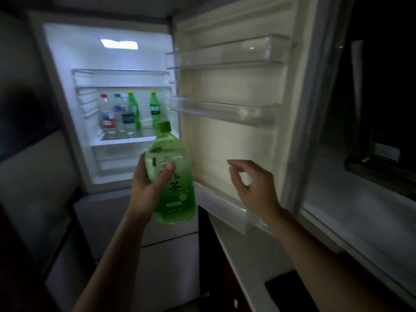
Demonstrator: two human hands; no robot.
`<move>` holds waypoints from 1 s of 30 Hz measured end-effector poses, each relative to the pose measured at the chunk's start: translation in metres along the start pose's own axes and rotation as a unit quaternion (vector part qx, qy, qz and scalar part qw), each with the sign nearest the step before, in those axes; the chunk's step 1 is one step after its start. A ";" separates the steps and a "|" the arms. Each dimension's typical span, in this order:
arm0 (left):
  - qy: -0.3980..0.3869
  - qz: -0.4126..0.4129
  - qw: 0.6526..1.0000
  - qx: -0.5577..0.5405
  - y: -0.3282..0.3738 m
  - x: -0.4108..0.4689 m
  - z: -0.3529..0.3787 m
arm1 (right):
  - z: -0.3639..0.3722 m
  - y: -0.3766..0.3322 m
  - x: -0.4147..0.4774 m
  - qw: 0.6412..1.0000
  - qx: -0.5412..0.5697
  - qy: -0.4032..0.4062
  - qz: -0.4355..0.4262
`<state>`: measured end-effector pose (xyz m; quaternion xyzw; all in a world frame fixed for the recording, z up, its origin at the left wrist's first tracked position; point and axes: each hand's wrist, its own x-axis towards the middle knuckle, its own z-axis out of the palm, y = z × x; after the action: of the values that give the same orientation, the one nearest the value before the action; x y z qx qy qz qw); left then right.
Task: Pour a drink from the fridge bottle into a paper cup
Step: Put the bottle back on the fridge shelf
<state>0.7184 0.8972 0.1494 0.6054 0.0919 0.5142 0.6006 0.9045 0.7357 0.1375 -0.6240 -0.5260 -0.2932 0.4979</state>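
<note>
white counter (247, 262) flanks the lit open fridge (108, 59); left fingers (167, 174) grasp the green bottle (177, 188), right fingers (236, 164) hang released.

Left hand (146, 188) grips the bottle (180, 194); right hand (254, 185) hovers, seemingly relaxed.

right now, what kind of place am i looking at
Most likely a home kitchen, dimly lit. An open fridge holds drink bottles on a shelf, a white countertop runs beside it, and a dark panel, perhaps a cooktop, sits in that counter.
</note>
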 end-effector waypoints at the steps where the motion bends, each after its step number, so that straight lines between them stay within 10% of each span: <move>1: 0.001 0.002 1.000 0.002 0.003 0.005 -0.016 | 0.024 -0.015 0.005 0.999 0.025 -0.025 0.013; 12: 0.014 -0.005 0.998 0.068 0.003 0.064 -0.158 | 0.205 -0.095 0.033 0.970 0.203 -0.116 0.065; 30: 0.058 0.011 0.981 0.184 -0.080 0.232 -0.200 | 0.371 -0.009 0.141 0.920 0.368 -0.130 0.040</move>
<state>0.7177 1.2131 0.1525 0.6756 0.2131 0.5292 0.4670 0.8763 1.1314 0.1426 -0.4497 -0.6313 0.0250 0.6314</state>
